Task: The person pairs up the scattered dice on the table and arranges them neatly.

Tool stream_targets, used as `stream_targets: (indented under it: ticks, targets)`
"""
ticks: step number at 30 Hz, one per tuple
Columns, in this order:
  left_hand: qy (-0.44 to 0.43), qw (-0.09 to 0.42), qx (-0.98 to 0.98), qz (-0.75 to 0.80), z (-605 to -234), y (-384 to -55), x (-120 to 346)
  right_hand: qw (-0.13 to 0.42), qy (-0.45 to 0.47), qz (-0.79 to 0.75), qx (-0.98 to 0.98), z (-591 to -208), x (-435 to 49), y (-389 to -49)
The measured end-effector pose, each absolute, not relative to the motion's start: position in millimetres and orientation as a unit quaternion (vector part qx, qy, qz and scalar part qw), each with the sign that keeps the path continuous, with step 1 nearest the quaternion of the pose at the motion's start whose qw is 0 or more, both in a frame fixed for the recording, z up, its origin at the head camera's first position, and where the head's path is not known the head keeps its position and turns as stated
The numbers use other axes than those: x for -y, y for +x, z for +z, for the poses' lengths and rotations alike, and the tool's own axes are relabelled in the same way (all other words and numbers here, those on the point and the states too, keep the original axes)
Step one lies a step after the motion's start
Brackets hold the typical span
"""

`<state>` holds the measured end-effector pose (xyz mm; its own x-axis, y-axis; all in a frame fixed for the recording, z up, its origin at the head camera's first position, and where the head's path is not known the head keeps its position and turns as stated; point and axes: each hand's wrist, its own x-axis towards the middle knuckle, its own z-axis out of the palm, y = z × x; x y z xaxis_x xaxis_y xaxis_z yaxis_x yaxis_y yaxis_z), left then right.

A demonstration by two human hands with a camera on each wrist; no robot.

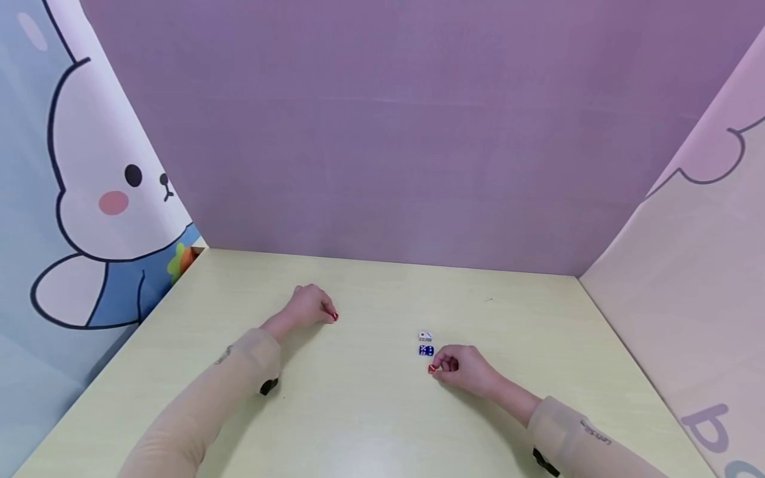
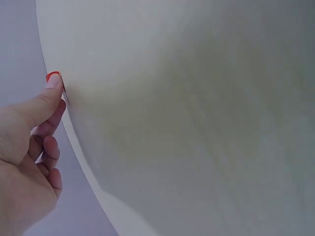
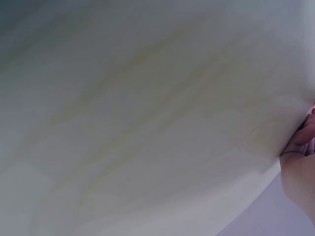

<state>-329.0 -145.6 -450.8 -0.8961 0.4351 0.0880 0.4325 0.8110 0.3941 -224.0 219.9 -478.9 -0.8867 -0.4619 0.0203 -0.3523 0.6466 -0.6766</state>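
My left hand [image 1: 309, 306] pinches a small red die [image 1: 335, 317] between thumb and fingertips, low over the table's left middle. In the left wrist view, that red die [image 2: 53, 75] shows at the tip of the thumb, and the other fingers are curled. To the right, my right hand [image 1: 469, 370] pinches another red die [image 1: 431, 369] at the tabletop. Just beyond it lie blue dice [image 1: 426, 350], seemingly two side by side, and behind those, white dice [image 1: 425, 336]. The right wrist view catches only part of the right hand [image 3: 301, 162] at its edge.
The pale table [image 1: 358, 425] meets a purple backdrop [image 1: 382, 133] at its far edge. A cartoon-printed cloth [image 1: 113, 232] hangs on the left, and a pale printed cloth [image 1: 687, 265] on the right. A small dark mark [image 1: 489, 299] shows on the table's far right.
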Motion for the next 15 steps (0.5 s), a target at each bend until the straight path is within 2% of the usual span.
stream_targets:
  ticks: [6,15]
  targets:
    - [0.242,0.001,-0.951,0.190,-449,-314,125,0.078,-0.225,-0.357,-0.903,-478,-220,-223]
    - [0.209,-0.016,-0.959,0.192,-451,-289,94,0.082,-0.227,-0.355,-0.903,-478,-220,-223]
